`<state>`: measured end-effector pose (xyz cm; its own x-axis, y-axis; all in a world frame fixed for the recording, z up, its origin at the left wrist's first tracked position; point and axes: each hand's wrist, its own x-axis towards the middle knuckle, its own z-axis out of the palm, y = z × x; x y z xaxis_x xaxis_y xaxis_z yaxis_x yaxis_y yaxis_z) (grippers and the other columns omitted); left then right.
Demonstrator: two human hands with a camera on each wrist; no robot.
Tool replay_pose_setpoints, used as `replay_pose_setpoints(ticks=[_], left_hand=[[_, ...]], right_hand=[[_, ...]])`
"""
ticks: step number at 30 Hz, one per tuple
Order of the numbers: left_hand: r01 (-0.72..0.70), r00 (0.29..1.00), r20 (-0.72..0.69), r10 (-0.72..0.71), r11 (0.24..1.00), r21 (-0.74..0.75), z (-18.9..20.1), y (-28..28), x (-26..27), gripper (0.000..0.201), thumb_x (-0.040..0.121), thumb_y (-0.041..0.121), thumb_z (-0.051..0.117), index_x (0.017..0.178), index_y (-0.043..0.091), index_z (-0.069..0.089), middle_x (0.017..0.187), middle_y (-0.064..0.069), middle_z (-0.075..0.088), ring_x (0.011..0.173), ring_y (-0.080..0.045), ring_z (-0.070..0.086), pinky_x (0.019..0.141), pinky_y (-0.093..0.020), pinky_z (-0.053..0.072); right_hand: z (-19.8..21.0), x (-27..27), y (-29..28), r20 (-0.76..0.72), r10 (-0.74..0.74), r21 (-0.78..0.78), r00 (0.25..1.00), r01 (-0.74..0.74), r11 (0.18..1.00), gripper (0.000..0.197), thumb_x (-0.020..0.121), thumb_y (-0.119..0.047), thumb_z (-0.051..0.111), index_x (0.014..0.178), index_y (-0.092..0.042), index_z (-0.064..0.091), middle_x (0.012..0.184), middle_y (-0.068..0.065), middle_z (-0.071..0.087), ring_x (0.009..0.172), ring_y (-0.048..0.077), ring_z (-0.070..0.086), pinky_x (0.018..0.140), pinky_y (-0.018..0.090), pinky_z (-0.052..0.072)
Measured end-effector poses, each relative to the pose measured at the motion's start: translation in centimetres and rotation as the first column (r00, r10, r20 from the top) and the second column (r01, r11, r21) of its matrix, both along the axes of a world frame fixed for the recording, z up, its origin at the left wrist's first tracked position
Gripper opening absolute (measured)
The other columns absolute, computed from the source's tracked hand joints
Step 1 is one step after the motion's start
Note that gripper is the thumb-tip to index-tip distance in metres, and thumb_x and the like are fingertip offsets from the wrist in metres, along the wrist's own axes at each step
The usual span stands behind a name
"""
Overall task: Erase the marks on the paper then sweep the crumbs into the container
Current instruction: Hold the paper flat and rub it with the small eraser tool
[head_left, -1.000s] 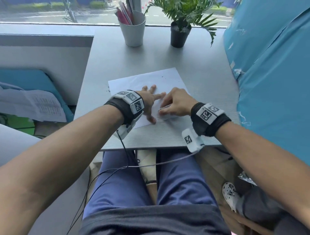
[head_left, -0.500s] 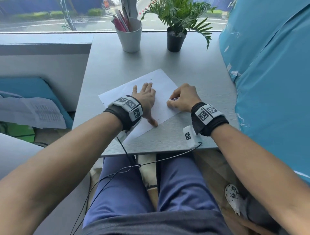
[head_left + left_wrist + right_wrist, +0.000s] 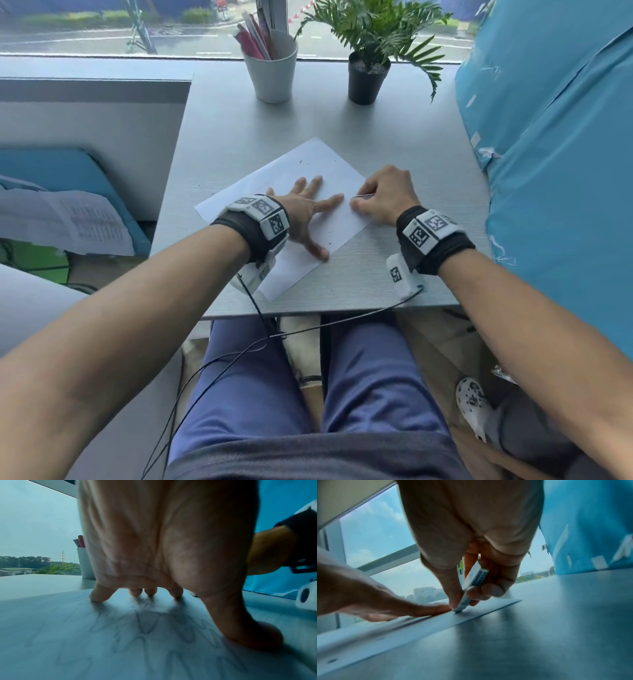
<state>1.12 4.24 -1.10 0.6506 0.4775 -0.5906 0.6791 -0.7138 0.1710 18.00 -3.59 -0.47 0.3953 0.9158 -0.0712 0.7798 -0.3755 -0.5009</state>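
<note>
One sheet of paper (image 3: 308, 178) lay turned at an angle on a grey desk (image 3: 411, 144), its near corner close to the desk's front edge and its right edge near the right hand (image 3: 385, 197). The left hand (image 3: 301, 209) pressed flat on the sheet, fingers straight and spread wide, thumb out toward the near edge. The right hand pinched one eraser (image 3: 471, 586) between thumb and fingers, its tip touching the paper just beside the left forefinger. Faint pencil loops (image 3: 145, 626) showed on the sheet under the left palm, and a few dark crumbs (image 3: 301, 161) dotted it. Bare desk lay open beyond the paper. At the far edge stood one white cup (image 3: 272, 73) of pens and one potted plant (image 3: 366, 73), well apart from the sheet. A blue cover (image 3: 555, 154) crowded the desk's right side
</note>
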Motion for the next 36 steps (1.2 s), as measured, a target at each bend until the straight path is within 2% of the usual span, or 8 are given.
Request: replay_pose_setpoints(ticks=[4,8,13,17,21,25,28,36], left_hand=[[-0.01,1.0,-0.005,0.01,1.0,0.0,-0.3,0.0,0.0,0.129,0.062,0.075,0.076,0.151,0.052,-0.014,0.159,0.004,-0.034,0.149,-0.024,-0.027,0.111,-0.074,-0.001],[-0.038,0.999,0.005,0.038,0.999,0.002,-0.2,0.0,-0.1,0.129,0.061,0.074,0.077,0.151,0.053,-0.013,0.161,0.004,-0.032,0.149,-0.024,-0.025,0.111,-0.073,0.001],[-0.038,0.999,0.014,0.038,0.999,0.01,-0.2,-0.2,-0.2,0.129,0.061,0.074,0.077,0.152,0.051,-0.012,0.161,0.003,-0.031,0.15,-0.025,-0.024,0.111,-0.074,0.004],[-0.062,0.998,0.022,0.062,0.998,0.006,0.0,-0.5,-0.2,0.129,0.061,0.072,0.078,0.152,0.052,-0.011,0.162,0.003,-0.03,0.15,-0.025,-0.023,0.111,-0.075,0.004],[-0.051,0.999,0.008,0.051,0.999,0.009,0.0,-0.4,-0.1,0.13,0.061,0.073,0.078,0.152,0.051,-0.013,0.161,0.003,-0.031,0.15,-0.025,-0.024,0.111,-0.075,0.006],[-0.079,0.997,0.006,0.079,0.997,0.011,0.0,-0.6,0.1,0.13,0.06,0.072,0.08,0.152,0.053,-0.011,0.162,0.004,-0.03,0.15,-0.025,-0.022,0.109,-0.077,0.009],[-0.081,0.997,-0.003,0.081,0.997,0.014,-0.1,-0.7,0.3,0.131,0.06,0.072,0.08,0.152,0.052,-0.012,0.161,0.004,-0.03,0.15,-0.024,-0.023,0.109,-0.077,0.011],[-0.089,0.996,0.004,0.089,0.996,0.014,-0.3,-0.6,0.3,0.133,0.058,0.073,0.079,0.151,0.053,-0.013,0.161,0.005,-0.031,0.15,-0.024,-0.024,0.108,-0.078,0.01]], right_hand=[[-0.2,-2.8,-1.3,-0.02,0.224,-0.078,0.974,-0.224,0.971,0.015,0.072,-0.024,0.075,0.083,-0.015,0.08,0.082,0.0,0.074,0.078,0.013,0.067,0.069,0.019,0.051],[0.4,-0.1,0.3,-0.048,-0.015,-0.028,0.999,0.014,1.0,0.015,0.07,-0.024,0.074,0.08,-0.015,0.08,0.08,0.001,0.076,0.082,0.013,0.069,0.072,0.02,0.051],[0.1,-2.3,-1.0,-0.071,0.221,-0.094,0.973,-0.227,0.969,0.013,0.07,-0.022,0.078,0.081,-0.015,0.08,0.079,0.0,0.076,0.078,0.01,0.068,0.073,0.023,0.054],[0.2,0.5,0.1,-0.079,-0.056,-0.018,0.995,0.055,0.998,0.013,0.068,-0.021,0.075,0.079,-0.016,0.08,0.075,-0.001,0.074,0.073,0.008,0.065,0.068,0.016,0.049],[0.2,-1.6,-1.2,-0.091,0.19,-0.097,0.978,-0.199,0.975,0.013,0.069,-0.021,0.077,0.08,-0.013,0.08,0.077,0.001,0.076,0.077,0.013,0.069,0.066,0.02,0.053],[0.5,1.2,0.1,-0.103,-0.098,-0.017,0.99,0.096,0.995,0.014,0.069,-0.022,0.076,0.08,-0.015,0.08,0.077,0.0,0.075,0.077,0.009,0.068,0.062,0.014,0.048],[0.1,-0.5,-0.9,-0.105,0.121,-0.083,0.987,-0.13,0.988,0.013,0.069,-0.02,0.076,0.08,-0.015,0.08,0.076,-0.001,0.075,0.077,0.01,0.069,0.068,0.018,0.054],[-0.2,0.1,-1.3,-0.132,0.11,-0.091,0.985,-0.123,0.988,0.013,0.069,-0.022,0.079,0.081,-0.017,0.08,0.076,-0.002,0.075,0.074,0.006,0.066,0.064,0.013,0.048]])
